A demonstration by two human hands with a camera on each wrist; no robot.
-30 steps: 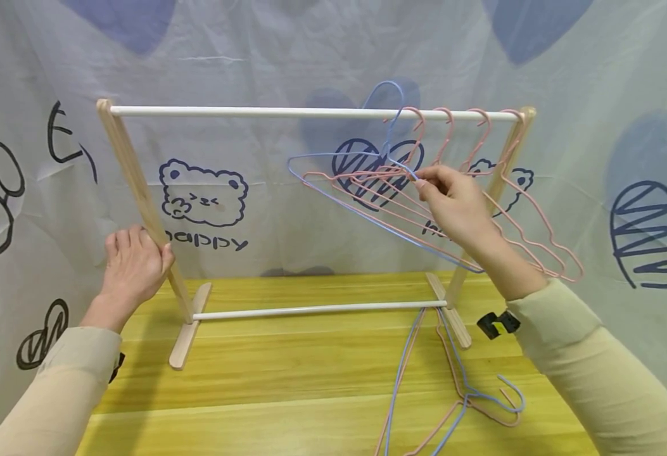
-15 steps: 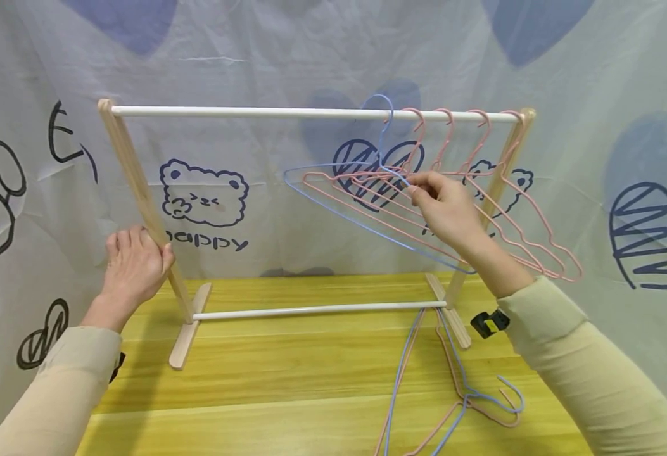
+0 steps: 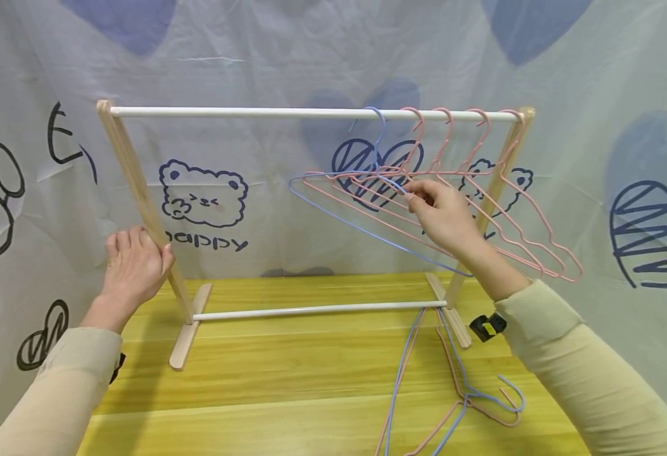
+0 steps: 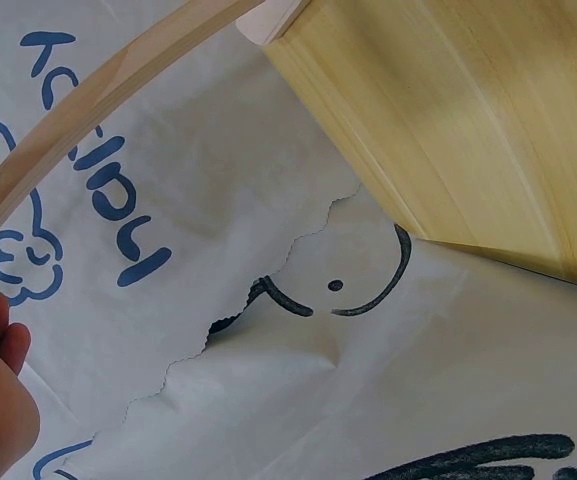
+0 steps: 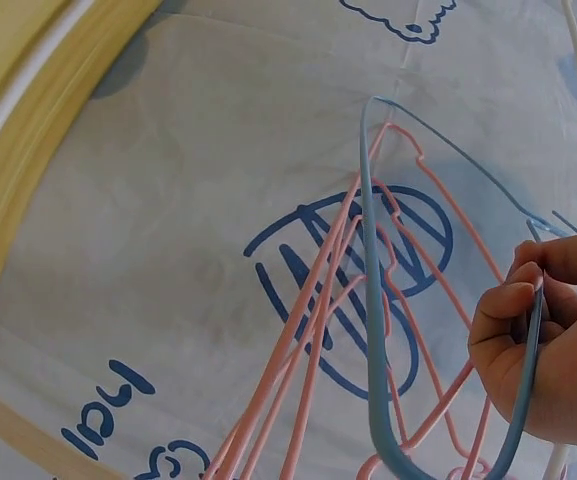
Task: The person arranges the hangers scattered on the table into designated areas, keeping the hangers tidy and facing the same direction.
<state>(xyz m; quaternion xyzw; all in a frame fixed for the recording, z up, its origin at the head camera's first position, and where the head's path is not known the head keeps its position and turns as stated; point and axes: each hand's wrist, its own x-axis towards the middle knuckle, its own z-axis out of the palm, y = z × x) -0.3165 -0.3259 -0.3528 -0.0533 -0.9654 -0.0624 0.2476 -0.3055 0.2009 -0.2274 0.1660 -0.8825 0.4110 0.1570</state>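
Blue hanger (image 3: 391, 182) is sitting with its hook over the top bar (image 3: 242, 112), just left of the pink hangers (image 3: 489, 125). The right hand (image 3: 444, 212) is pinching its shoulder between thumb and curled fingers; the left hand (image 3: 136, 259) is gripping the left post (image 3: 130, 161). Loose hangers (image 3: 467, 397) are lying on the table (image 3: 253, 380).

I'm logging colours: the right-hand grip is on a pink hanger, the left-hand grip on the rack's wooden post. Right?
The colour is wrong: the head view shows the right-hand grip on a blue hanger. The rest stands.
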